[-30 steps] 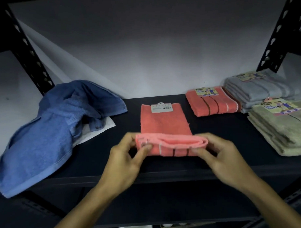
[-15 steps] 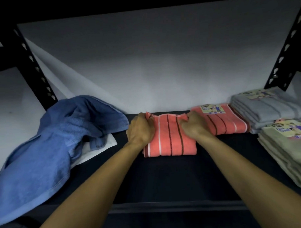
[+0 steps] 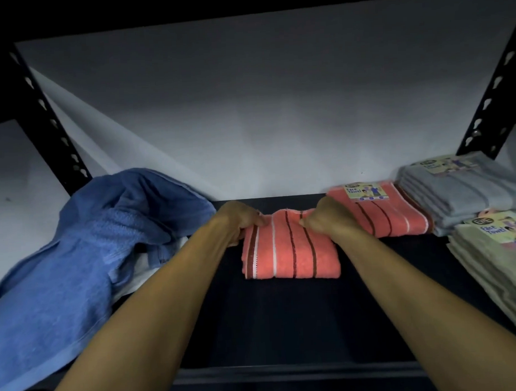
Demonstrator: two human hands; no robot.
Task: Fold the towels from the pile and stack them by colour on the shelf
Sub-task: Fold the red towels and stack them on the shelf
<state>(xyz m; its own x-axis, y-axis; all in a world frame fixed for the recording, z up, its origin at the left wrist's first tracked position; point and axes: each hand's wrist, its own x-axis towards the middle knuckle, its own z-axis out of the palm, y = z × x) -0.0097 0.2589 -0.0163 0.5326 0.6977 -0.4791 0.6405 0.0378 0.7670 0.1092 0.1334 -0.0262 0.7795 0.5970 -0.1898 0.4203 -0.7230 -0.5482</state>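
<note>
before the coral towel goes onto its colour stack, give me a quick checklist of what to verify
1. Folded coral striped towel lying flat on the dark shelf: ok.
2. Left hand has a grip on its far left corner: ok.
3. Right hand has a grip on its far right corner: ok.
4. Matching stack present: coral striped towel with a paper label sits just right of it: ok.
5. Path there free: nothing between the two coral towels: ok.
6. Folded edges aligned underneath: cannot tell, lower layers hidden.
</note>
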